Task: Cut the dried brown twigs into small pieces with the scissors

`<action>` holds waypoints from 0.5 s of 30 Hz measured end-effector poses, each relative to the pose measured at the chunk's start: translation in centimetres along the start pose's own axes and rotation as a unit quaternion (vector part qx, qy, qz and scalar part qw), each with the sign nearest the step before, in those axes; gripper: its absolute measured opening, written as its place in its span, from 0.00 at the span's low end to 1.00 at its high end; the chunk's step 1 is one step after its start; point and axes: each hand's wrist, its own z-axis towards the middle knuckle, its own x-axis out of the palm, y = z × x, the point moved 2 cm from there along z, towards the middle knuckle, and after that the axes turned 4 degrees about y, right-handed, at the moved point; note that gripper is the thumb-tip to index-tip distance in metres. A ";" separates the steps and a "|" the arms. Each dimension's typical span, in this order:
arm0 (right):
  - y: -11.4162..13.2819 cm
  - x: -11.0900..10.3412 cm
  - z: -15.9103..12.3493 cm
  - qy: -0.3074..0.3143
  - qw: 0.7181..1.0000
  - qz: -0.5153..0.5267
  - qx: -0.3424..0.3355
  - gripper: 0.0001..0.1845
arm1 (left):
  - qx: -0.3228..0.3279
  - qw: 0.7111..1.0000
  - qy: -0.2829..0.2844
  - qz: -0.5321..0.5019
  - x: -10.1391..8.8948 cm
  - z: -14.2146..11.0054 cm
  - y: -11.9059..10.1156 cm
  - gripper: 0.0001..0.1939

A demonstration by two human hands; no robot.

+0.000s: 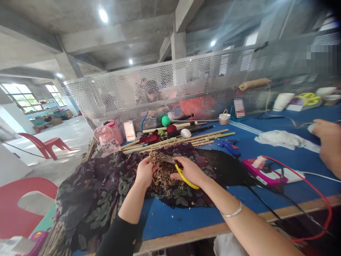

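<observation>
My right hand grips yellow-handled scissors, whose blades point left into a clump of dried brown plant material. Fingers closed, my left hand pinches the left side of that clump. Under both hands spreads a dark flower-patterned cloth, which covers part of the blue table. Small dry bits lie scattered on the cloth and along the table's front. The scissor tips are partly lost among the dried stalks.
Behind the cloth lie several bamboo sticks, a green ball and a pink jug. To the right are a blue glue gun, a magenta power strip with cords, and another person's hand. A perforated metal screen stands behind.
</observation>
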 end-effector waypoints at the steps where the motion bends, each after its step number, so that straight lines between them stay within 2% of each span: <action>1: 0.1 0.1 0.0 -0.001 1.000 0.001 -0.010 0.35 | -0.004 1.000 0.004 -0.024 0.3 -0.2 0.0 0.12; 7: 0.3 0.4 0.1 -0.012 0.999 -0.009 -0.030 0.36 | -0.036 0.996 0.037 -0.077 1.6 -0.9 0.8 0.07; 12: 0.7 0.1 0.0 -0.029 0.996 -0.071 -0.047 0.34 | -0.034 0.997 0.029 -0.063 1.6 -0.8 1.4 0.08; 15: 1.1 0.0 -0.1 -0.009 0.994 -0.107 -0.030 0.32 | -0.037 0.997 0.023 -0.063 1.4 -0.8 1.5 0.08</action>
